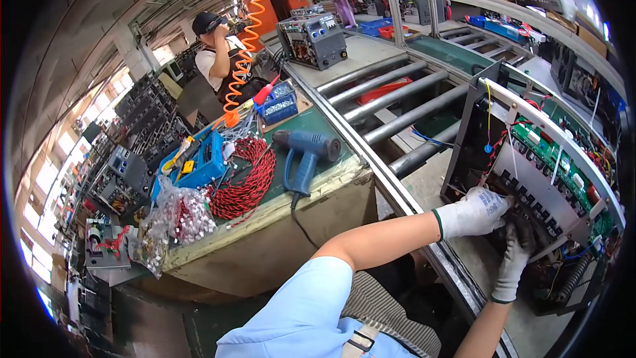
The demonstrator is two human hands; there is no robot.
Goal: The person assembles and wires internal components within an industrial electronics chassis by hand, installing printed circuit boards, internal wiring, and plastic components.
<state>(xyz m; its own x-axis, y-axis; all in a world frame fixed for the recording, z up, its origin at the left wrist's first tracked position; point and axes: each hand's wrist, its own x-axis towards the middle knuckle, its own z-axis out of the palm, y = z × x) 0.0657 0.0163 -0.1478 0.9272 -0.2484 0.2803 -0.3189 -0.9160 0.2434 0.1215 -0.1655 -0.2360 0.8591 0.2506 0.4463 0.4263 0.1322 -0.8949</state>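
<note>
An opened machine housing (pixel 464 136) stands at the right, with green circuit boards (pixel 546 152), a grey metal plate (pixel 523 176) and loose wires inside. My left hand (pixel 478 212), in a white knit glove, reaches into its lower front part, fingers curled in. Just below and touching it is my right hand (pixel 517 252), gloved with dark, soiled fingers bent against the lower edge of the plate. What the fingertips of both hands pinch is hidden among the parts. A yellow wire (pixel 489 109) with a blue terminal hangs above the left hand.
Metal rollers (pixel 404 96) run beside the bench. On the bench lie a blue heat gun (pixel 306 156), coiled red-black wire (pixel 248 182), a blue bin (pixel 202 159) and bagged connectors (pixel 182 215). An orange coiled hose (pixel 248 46) hangs above. A person (pixel 222 59) stands beyond; another machine (pixel 311 38) sits farther back.
</note>
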